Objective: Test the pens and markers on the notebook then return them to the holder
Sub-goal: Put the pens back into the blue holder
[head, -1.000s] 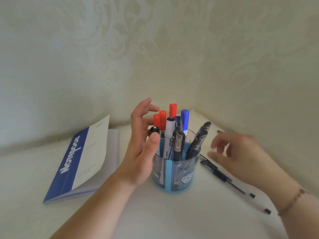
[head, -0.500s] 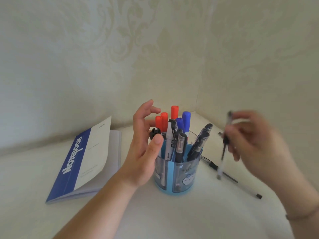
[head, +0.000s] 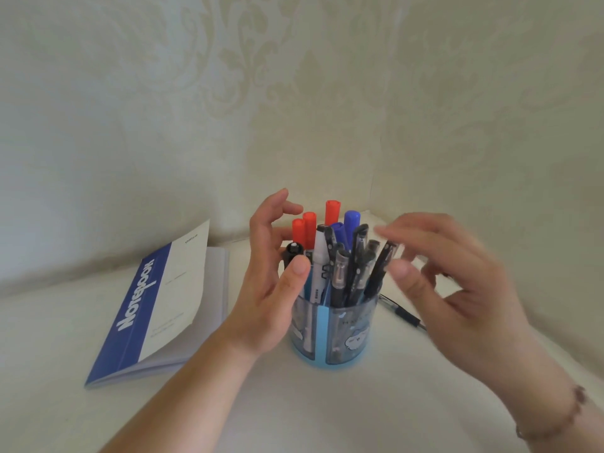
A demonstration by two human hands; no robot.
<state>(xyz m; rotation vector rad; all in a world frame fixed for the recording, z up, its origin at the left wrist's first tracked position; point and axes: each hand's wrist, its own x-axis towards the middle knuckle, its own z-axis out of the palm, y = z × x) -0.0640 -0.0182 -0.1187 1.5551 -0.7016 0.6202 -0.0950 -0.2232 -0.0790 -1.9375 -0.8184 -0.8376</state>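
**Blue holder full, both hands loose around it**

Blue translucent plastic forms the holder [head: 340, 331], a round cup standing on the white table [head: 327, 407] in the corner of two pale patterned walls [head: 163, 109]. It is packed with upright pens and markers: three red-capped markers [head: 331, 212] toward its back left, two blue-capped markers [head: 352, 220] at its back, a white marker [head: 320, 253] near its front left, and several black-capped gel pens [head: 359, 259] leaning toward its right.

The left hand [head: 271, 282] sits just left of the holder, palm toward it, fingers spread and relaxed, thumb tip by the rim near a black-capped marker [head: 292, 253]; it grips nothing. The right hand [head: 457, 289] hovers to the right of the holder, blurred, fingers extended over the pen tops, and holds nothing that can be made out. A bracelet [head: 568, 416] circles that wrist.

One pen [head: 402, 313] lies flat on the table just right of the holder, partly hidden behind the right hand. The notebook [head: 157, 302], blue spine and white cover, lies closed to the holder's left, well apart from it, cover slightly lifted.
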